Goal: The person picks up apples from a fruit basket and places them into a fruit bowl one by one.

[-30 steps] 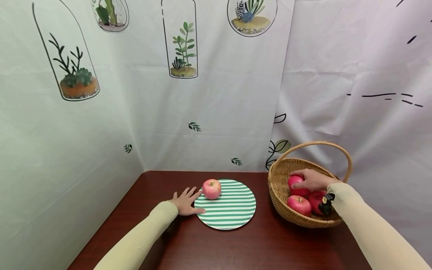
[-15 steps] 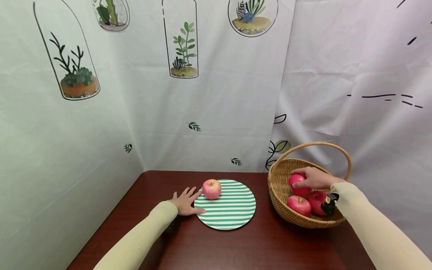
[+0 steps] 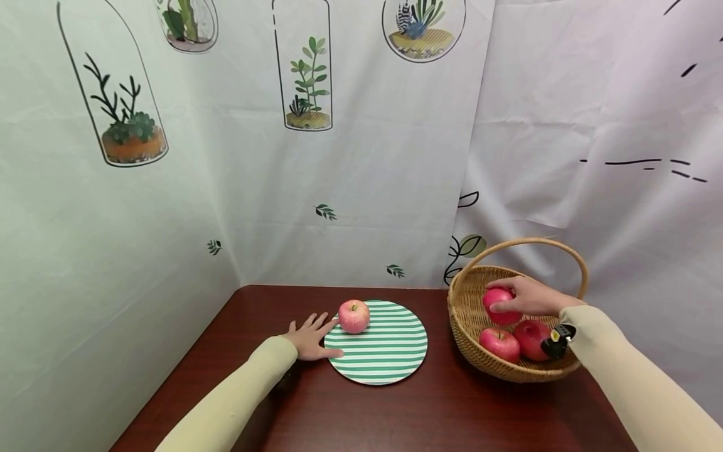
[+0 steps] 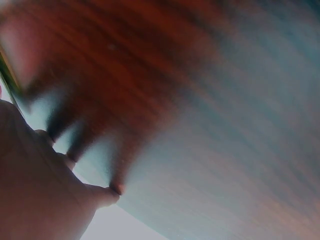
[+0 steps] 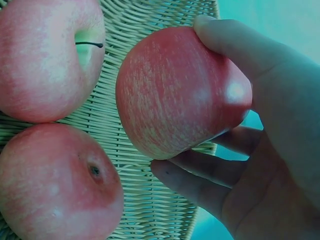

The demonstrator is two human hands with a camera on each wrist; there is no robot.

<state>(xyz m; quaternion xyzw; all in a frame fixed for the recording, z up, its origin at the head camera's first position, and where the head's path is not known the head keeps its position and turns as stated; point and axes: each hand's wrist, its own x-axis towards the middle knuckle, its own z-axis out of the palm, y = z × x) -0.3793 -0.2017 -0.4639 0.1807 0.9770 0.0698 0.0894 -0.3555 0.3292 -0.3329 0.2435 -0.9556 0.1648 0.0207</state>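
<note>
My right hand (image 3: 531, 296) grips a red apple (image 3: 500, 306) inside the wicker basket (image 3: 470, 295). In the right wrist view the thumb lies on one side of that apple (image 5: 175, 92) and the fingers curl under the other. Two more apples lie in the basket, one with its stem showing (image 3: 499, 344) and one darker red (image 3: 531, 339). On the left, my left hand (image 3: 307, 339) rests with spread, straight fingers at the edge of a round green-and-white striped placemat (image 3: 384, 351). A pinkish apple (image 3: 354, 316) sits on the mat, right by the left fingertips.
The basket's arched handle (image 3: 536, 240) rises above the right hand. Everything stands on a dark red-brown table (image 3: 367, 417). White cloth printed with plants (image 3: 367, 188) hangs behind the table and along the left side.
My right hand has risen slightly and shifted a little to the right, with the gripped apple moving along. The left hand, the mat and its apple stay in place.
</note>
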